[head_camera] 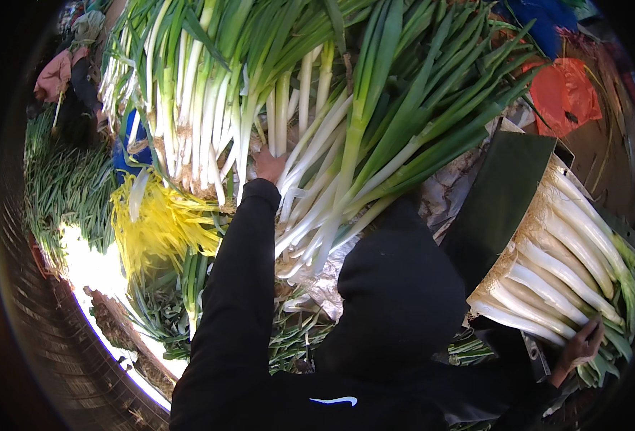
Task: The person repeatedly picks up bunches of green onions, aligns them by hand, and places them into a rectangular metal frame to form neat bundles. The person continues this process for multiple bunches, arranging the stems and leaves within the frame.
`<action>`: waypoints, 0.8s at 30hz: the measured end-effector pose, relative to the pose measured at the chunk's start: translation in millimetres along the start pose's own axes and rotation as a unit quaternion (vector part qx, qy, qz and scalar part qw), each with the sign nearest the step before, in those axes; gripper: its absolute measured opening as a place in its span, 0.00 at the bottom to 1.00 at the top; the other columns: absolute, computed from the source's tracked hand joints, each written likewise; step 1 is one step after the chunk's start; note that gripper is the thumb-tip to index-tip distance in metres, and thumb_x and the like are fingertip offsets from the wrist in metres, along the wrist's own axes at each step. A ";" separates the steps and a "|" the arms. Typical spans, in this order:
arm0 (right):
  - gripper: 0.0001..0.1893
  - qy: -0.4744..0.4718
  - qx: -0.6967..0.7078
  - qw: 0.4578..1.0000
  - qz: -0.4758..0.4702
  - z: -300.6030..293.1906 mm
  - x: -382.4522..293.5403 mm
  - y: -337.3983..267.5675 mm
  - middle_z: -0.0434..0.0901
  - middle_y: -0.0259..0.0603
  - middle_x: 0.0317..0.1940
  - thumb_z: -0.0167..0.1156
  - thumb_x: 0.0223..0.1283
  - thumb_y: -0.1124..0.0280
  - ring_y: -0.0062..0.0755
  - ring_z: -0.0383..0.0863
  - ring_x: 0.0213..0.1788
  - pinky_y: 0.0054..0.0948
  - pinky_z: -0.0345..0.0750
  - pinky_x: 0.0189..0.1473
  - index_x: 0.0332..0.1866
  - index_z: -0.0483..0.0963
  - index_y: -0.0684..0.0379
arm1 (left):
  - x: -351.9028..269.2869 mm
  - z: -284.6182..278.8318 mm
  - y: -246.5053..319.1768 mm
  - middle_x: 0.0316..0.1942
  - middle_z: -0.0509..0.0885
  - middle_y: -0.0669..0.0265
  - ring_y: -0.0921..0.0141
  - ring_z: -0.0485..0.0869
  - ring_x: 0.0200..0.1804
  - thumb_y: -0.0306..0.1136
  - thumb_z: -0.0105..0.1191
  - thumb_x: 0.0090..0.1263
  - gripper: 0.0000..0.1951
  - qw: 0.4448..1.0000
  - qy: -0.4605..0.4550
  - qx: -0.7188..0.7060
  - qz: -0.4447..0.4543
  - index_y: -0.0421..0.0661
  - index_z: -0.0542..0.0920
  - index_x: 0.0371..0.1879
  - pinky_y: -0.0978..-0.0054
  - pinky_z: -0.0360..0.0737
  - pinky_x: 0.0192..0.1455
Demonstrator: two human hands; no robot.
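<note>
My left hand [268,164] reaches in among the white lower stalks of a large upright heap of Welsh onions [201,108]. Stalks hide its fingertips, so its grip cannot be made out. Beside that wrist, a looser pile of Welsh onions [317,199] leans across my lap, leaves toward the upper right. At the lower right, my right hand [581,345] is against the leaf end of a row of cleaned Welsh onions [554,258], fingers curled. Their roots line up against a dark flat panel [503,199] of a metal-framed stand.
Yellow plastic strips [158,221] hang left of my forearm. Cut leaves [296,334] litter the ground. More green onions [69,178] lie at far left, near another person in a pink garment [53,75]. An orange-red plastic bag [565,97] lies at upper right.
</note>
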State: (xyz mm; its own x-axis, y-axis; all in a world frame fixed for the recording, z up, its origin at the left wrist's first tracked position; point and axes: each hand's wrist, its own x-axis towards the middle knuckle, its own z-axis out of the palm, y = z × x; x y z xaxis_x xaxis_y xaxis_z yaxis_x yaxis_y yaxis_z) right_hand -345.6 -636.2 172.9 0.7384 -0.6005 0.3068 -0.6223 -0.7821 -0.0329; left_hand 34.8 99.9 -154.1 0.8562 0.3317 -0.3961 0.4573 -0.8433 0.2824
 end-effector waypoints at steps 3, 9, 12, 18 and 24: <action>0.12 0.008 0.002 1.000 -0.013 -1.7 -1.8 -2.0 0.87 0.54 0.49 0.59 0.76 0.72 0.43 0.87 0.47 0.34 0.81 0.52 0.55 0.81 0.69 | 4.6 -5.4 5.5 0.57 0.82 0.37 0.45 0.83 0.60 0.53 0.76 0.50 0.45 0.998 -0.034 -0.021 -0.042 0.31 0.75 0.60 0.56 0.78 0.66; 0.11 0.004 0.025 1.000 -0.006 -0.9 -4.5 -10.5 0.87 0.52 0.47 0.60 0.75 0.72 0.44 0.87 0.44 0.36 0.82 0.49 0.53 0.83 0.66 | -21.1 -45.0 27.4 0.50 0.84 0.38 0.54 0.86 0.53 0.54 0.79 0.48 0.47 0.997 -0.068 0.045 -0.008 0.24 0.73 0.54 0.61 0.82 0.56; 0.10 0.022 0.035 0.999 -0.033 4.2 -2.4 -13.8 0.87 0.49 0.44 0.61 0.74 0.73 0.42 0.86 0.43 0.35 0.81 0.47 0.52 0.83 0.66 | -33.4 -76.5 33.0 0.53 0.82 0.33 0.45 0.84 0.57 0.54 0.76 0.49 0.48 0.994 -0.080 0.054 0.051 0.22 0.71 0.56 0.58 0.80 0.61; 0.08 0.061 0.035 0.995 -0.075 11.3 3.3 -20.9 0.85 0.45 0.37 0.63 0.72 0.72 0.38 0.82 0.34 0.32 0.79 0.40 0.48 0.83 0.64 | -57.2 -115.3 48.8 0.37 0.89 0.46 0.56 0.89 0.42 0.39 0.71 0.49 0.28 0.994 -0.057 0.067 0.068 0.27 0.84 0.43 0.61 0.84 0.50; 0.06 0.087 0.049 0.990 -0.101 13.1 5.8 -30.2 0.84 0.45 0.34 0.64 0.72 0.70 0.43 0.82 0.33 0.36 0.78 0.38 0.44 0.83 0.61 | -98.9 -169.8 80.7 0.39 0.87 0.48 0.60 0.87 0.40 0.43 0.72 0.51 0.32 0.986 -0.126 -0.001 0.109 0.24 0.81 0.46 0.63 0.83 0.45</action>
State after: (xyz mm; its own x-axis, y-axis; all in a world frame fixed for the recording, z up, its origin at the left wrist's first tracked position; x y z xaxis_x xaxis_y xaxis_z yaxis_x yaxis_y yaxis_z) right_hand -319.0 -618.3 163.2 0.7847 -0.3985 0.4748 -0.4318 -0.9010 -0.0425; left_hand 27.9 70.9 56.3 0.8474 0.0264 -0.5302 0.2694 -0.8820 0.3867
